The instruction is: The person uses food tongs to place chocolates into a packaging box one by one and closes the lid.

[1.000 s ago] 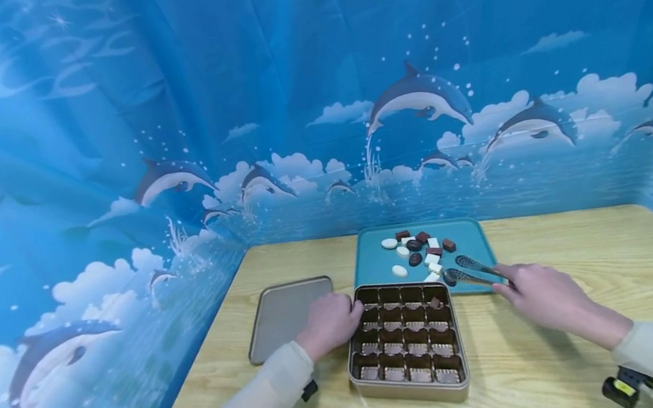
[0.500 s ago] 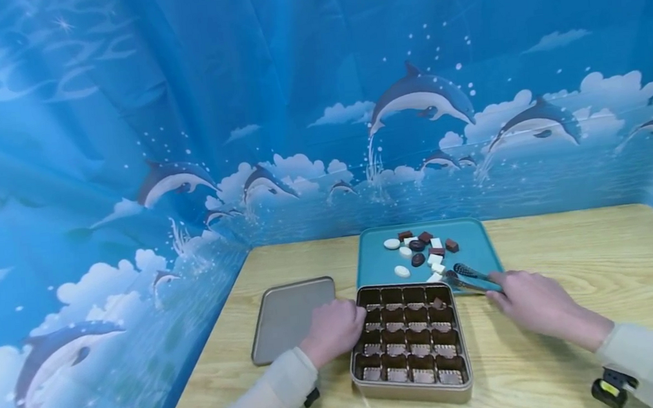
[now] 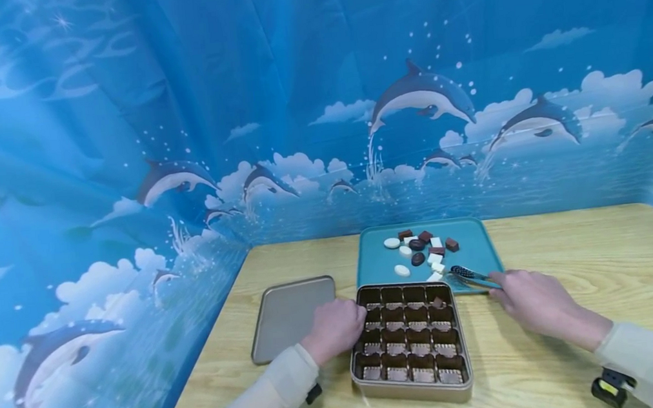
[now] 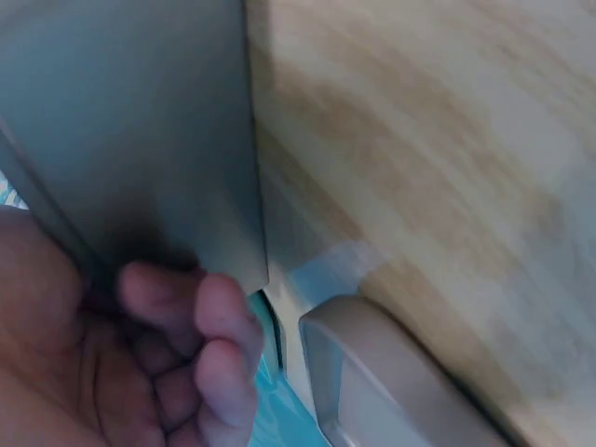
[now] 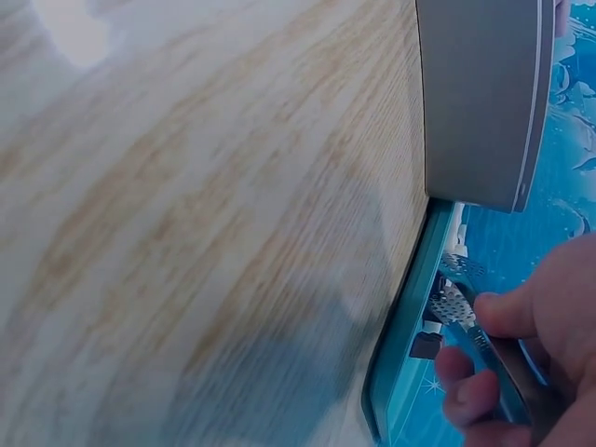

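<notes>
Head view: right hand (image 3: 536, 302) grips dark metal tongs (image 3: 473, 275), long axis pointing left towards brown and white sweets (image 3: 436, 251) on a rectangular turquoise tray (image 3: 472, 235); left hand (image 3: 336, 325) holds a square bronze metal box (image 3: 413, 391); left wrist: fingers curled; right wrist: tong heads close together.

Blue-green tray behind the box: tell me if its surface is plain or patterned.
Plain teal, with no visible pattern on the tray; head view shows it best.

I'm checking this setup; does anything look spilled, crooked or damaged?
Nothing looks spilled or damaged: the white and dark-brown candy-like pieces lie on the rectangular teal tray. One mild oddity: the small brown blocky piece inside the square bronze metal box, at its far-right corner, seems turned askew to the dividers.
</notes>
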Demonstrator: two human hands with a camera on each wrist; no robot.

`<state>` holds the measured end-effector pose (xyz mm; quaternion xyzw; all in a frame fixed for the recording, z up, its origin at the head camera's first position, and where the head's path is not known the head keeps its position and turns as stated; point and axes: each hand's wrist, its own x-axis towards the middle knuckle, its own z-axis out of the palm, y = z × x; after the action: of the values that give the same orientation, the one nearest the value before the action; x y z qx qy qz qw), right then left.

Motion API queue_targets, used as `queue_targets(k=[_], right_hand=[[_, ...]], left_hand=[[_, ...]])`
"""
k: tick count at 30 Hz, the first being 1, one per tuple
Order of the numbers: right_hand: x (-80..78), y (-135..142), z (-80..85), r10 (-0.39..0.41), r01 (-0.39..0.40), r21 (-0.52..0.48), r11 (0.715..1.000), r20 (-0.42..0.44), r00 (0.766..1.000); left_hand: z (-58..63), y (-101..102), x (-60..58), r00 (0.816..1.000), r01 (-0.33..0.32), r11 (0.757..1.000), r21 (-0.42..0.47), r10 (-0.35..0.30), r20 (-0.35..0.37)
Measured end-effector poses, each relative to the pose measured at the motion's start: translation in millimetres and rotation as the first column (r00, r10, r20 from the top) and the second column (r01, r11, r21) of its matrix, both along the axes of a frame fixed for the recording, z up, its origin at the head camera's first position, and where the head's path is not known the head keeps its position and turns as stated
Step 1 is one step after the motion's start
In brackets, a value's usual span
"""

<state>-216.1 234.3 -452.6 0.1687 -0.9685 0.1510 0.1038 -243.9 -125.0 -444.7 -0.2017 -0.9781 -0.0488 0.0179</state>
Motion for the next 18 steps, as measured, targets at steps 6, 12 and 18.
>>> queue_targets(k=[6,12,18], right_hand=[[1.3,1.3,1.4,0.002,-0.002,0.000,1.000,-0.018,1.000],[4.2,3.3,10.5,-0.008,0.008,-0.010,1.000,-0.009,1.000],[9.7,1.4,31.4,-0.002,0.001,-0.015,1.000,-0.053,0.999]], left_hand=[[2.3,-2.3,0.1,0.999,-0.019,0.999,0.051,0.016,0.049],[-4.4,-3.5,-0.8,0.999,0.005,0.999,0.041,-0.007,0.039],[-10.6,-3.6,-1.8,1.000,0.002,0.999,0.047,-0.002,0.007]])
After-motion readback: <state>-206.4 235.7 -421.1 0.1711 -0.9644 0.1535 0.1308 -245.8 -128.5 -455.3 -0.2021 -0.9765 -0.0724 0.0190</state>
